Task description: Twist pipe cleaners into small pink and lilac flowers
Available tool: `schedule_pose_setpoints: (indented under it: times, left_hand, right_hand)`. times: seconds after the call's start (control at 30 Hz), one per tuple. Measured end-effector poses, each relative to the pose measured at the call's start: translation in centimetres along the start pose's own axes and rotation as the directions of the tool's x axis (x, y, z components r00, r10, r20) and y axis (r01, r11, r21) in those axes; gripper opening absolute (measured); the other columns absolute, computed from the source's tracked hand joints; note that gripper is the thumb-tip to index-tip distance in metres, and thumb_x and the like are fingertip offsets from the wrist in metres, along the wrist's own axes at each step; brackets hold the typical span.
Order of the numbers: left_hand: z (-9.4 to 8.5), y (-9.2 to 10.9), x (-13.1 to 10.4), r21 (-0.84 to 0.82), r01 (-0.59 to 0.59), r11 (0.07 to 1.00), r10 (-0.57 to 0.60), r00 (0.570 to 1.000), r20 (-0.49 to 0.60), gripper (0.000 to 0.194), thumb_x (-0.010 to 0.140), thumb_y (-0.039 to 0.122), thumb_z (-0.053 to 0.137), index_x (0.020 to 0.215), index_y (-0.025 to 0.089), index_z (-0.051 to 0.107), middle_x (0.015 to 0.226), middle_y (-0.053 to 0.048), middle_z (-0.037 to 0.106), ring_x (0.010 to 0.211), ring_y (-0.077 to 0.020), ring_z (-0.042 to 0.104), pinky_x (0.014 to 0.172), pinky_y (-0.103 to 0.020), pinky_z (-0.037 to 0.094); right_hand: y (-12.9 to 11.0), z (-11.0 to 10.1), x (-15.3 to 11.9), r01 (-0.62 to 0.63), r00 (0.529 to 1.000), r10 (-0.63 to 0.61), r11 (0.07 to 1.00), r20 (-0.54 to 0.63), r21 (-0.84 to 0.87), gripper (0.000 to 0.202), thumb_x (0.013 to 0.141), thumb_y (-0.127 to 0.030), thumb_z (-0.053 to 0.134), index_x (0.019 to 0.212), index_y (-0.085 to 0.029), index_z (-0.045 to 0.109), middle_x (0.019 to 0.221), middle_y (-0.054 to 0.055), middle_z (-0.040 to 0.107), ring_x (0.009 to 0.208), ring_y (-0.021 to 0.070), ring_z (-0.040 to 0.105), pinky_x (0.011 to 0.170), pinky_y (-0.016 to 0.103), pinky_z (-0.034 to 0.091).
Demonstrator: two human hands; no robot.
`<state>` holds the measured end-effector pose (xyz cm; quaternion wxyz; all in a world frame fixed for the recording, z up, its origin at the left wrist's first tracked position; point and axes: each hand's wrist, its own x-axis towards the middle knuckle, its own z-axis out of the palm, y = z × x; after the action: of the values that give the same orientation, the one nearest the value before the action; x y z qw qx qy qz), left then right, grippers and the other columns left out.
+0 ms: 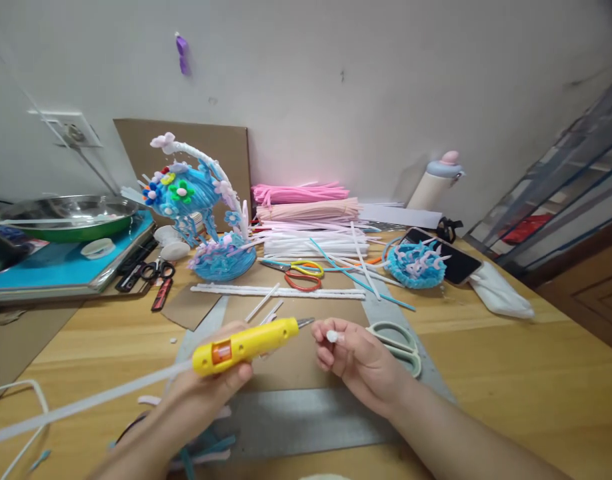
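Note:
My left hand (221, 387) is wrapped around a yellow hot glue gun (266, 339), whose metal nozzle points right. A long translucent glue stick (96, 400) sticks out of its back end. Just right of the nozzle, my right hand (359, 360) pinches a small white fuzzy piece (332, 336), apparently pipe cleaner, between thumb and fingers. The nozzle tip is close to my right fingertips; whether they touch I cannot tell. Beneath both hands lies a brown cardboard sheet (291, 373). Pale green-handled scissors (403, 347) rest beside my right wrist.
Behind the hands lie red-and-yellow-handled scissors (305, 275) and bundles of pink pipe cleaners (301, 193) and white pipe cleaners (316, 243). A blue flowered pipe-cleaner craft (201, 193) stands at the left. A blue round piece (416, 263), a phone (461, 260) and a bottle (433, 187) are at the right.

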<state>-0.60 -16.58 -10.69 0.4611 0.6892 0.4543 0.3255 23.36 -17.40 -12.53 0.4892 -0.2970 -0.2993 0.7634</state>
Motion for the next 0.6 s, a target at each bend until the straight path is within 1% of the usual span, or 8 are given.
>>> schedule_pose_setpoints:
  times: [0.07, 0.13, 0.23, 0.37, 0.47, 0.6]
  left_hand:
    - [0.9, 0.3, 0.2, -0.061, -0.054, 0.997, 0.057, 0.997, 0.06, 0.04, 0.076, 0.059, 0.054, 0.082, 0.02, 0.062, 0.084, -0.005, 0.059, 0.068, -0.0182, 0.051, 0.061, -0.028, 0.042]
    - [1.4, 0.4, 0.3, -0.077, -0.071, 0.994, 0.076, 0.995, 0.064, 0.043, 0.072, 0.063, 0.055, 0.08, 0.021, 0.062, 0.082, -0.005, 0.06, 0.069, -0.0186, 0.05, 0.06, -0.028, 0.04]
    - [1.9, 0.0, 0.1, -0.091, -0.098, 0.991, 0.104, 0.992, 0.069, 0.047, 0.071, 0.068, 0.052, 0.076, 0.022, 0.062, 0.072, -0.004, 0.059, 0.065, -0.0188, 0.049, 0.058, -0.028, 0.038]
    - [2.1, -0.4, 0.1, -0.094, -0.2, 0.975, 0.206, 0.977, 0.058, 0.051, 0.066, 0.073, 0.049, 0.069, 0.024, 0.06, 0.065, -0.003, 0.059, 0.059, -0.0189, 0.051, 0.056, -0.029, 0.039]
    - [2.2, -0.2, 0.5, -0.065, -0.222, 0.973, 0.225, 0.973, 0.045, 0.049, 0.064, 0.073, 0.049, 0.068, 0.026, 0.062, 0.061, -0.002, 0.06, 0.055, -0.0187, 0.052, 0.053, -0.03, 0.04]
    - [2.2, -0.6, 0.6, -0.052, -0.206, 0.977, 0.208, 0.978, 0.032, 0.05, 0.061, 0.076, 0.049, 0.064, 0.028, 0.059, 0.058, 0.0, 0.059, 0.051, -0.0184, 0.05, 0.048, -0.03, 0.037]
  right_hand:
    - [0.1, 0.2, -0.2, 0.006, 1.0, -0.006, 1.0, -0.014, 0.012, 0.013, 0.072, -0.026, 0.068, 0.072, -0.015, 0.06, 0.078, 0.0, 0.051, 0.057, 0.0074, 0.044, 0.058, 0.023, 0.036]
    - [0.1, 0.4, -0.3, 0.005, 0.999, -0.005, 1.0, -0.047, 0.009, 0.014, 0.07, -0.024, 0.069, 0.069, -0.015, 0.059, 0.079, 0.0, 0.052, 0.057, 0.0073, 0.044, 0.058, 0.023, 0.035]
    - [0.0, 0.6, -0.4, 0.018, 0.997, -0.019, 1.0, -0.074, -0.012, 0.016, 0.066, -0.024, 0.07, 0.066, -0.015, 0.057, 0.081, 0.0, 0.052, 0.054, 0.007, 0.043, 0.057, 0.023, 0.034]
    - [0.0, 0.6, -0.5, 0.017, 0.997, -0.02, 0.999, -0.07, -0.046, 0.016, 0.066, -0.025, 0.069, 0.065, -0.015, 0.056, 0.078, 0.0, 0.05, 0.052, 0.0068, 0.042, 0.057, 0.024, 0.032]
    - [0.1, 0.6, -0.6, 0.015, 0.998, -0.019, 0.997, -0.055, -0.077, 0.016, 0.067, -0.026, 0.068, 0.065, -0.015, 0.056, 0.078, 0.0, 0.05, 0.053, 0.0075, 0.041, 0.058, 0.024, 0.032]
    - [0.2, 0.5, -0.7, 0.032, 0.999, -0.036, 0.993, -0.041, -0.115, 0.016, 0.067, -0.028, 0.067, 0.065, -0.016, 0.056, 0.074, 0.001, 0.05, 0.055, 0.0091, 0.039, 0.057, 0.024, 0.032]
